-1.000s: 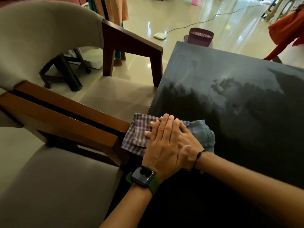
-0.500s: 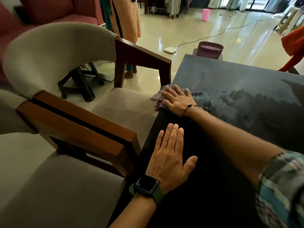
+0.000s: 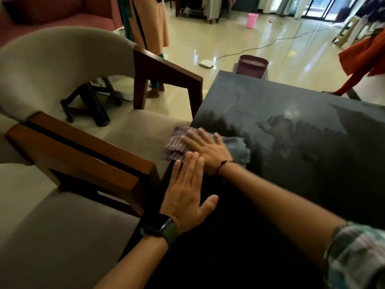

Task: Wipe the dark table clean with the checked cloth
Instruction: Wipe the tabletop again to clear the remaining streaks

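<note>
The dark table (image 3: 291,126) is glossy, with dull smeared streaks across its far half. The checked cloth (image 3: 176,146), purple-and-white with a grey-blue bunched part, lies at the table's left edge and hangs slightly over it. My right hand (image 3: 206,149) presses flat on the cloth with fingers spread; it looks blurred. My left hand (image 3: 185,201), wearing a watch with a green strap, lies flat and empty on the table just nearer to me, its fingertips at the cloth's near edge.
A beige armchair (image 3: 62,65) with wooden arms (image 3: 87,155) stands tight against the table's left side. A purple basket (image 3: 253,65) sits past the far edge. A person (image 3: 150,24) stands behind the chair. An orange garment (image 3: 364,57) hangs at right.
Both hands were stacked on the cloth; then the right hand pushed it away along the left edge. Now it has drawn the cloth back to the left hand, which stays flat.
</note>
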A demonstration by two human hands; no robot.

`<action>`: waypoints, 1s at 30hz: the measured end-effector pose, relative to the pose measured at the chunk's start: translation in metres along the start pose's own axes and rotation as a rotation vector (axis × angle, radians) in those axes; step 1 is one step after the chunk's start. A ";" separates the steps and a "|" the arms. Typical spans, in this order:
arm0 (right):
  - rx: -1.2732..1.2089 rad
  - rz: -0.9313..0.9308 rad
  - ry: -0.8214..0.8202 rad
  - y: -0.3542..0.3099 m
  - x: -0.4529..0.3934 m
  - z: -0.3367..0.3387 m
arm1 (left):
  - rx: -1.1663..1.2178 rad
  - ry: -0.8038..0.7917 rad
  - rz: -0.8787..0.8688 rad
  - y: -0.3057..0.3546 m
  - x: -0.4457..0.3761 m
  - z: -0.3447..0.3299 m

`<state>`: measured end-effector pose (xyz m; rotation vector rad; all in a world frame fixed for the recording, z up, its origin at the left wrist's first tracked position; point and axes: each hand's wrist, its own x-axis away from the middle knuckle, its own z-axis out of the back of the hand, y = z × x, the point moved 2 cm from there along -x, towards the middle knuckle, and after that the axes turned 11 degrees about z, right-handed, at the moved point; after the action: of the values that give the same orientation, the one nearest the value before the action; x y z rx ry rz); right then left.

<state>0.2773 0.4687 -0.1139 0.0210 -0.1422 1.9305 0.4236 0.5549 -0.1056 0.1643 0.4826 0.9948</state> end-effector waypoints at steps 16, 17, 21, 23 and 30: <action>-0.036 -0.498 0.018 0.046 0.106 -0.001 | -0.056 -0.079 0.031 0.009 0.008 -0.001; -0.034 -0.436 -0.005 0.019 0.112 -0.002 | -0.046 -0.090 0.025 0.008 0.007 -0.002; -0.078 -0.207 -0.029 -0.085 0.147 -0.011 | -0.004 -0.106 0.053 0.007 0.008 0.000; -0.112 -0.157 -0.034 -0.100 0.156 -0.011 | 0.007 -0.115 0.082 0.006 0.009 0.000; -0.056 -0.252 0.058 0.001 0.155 -0.011 | -0.002 -0.094 0.042 0.003 0.010 -0.005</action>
<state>0.2220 0.6139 -0.1118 -0.0520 -0.1473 1.6738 0.4233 0.5648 -0.1120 0.2191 0.3935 1.0237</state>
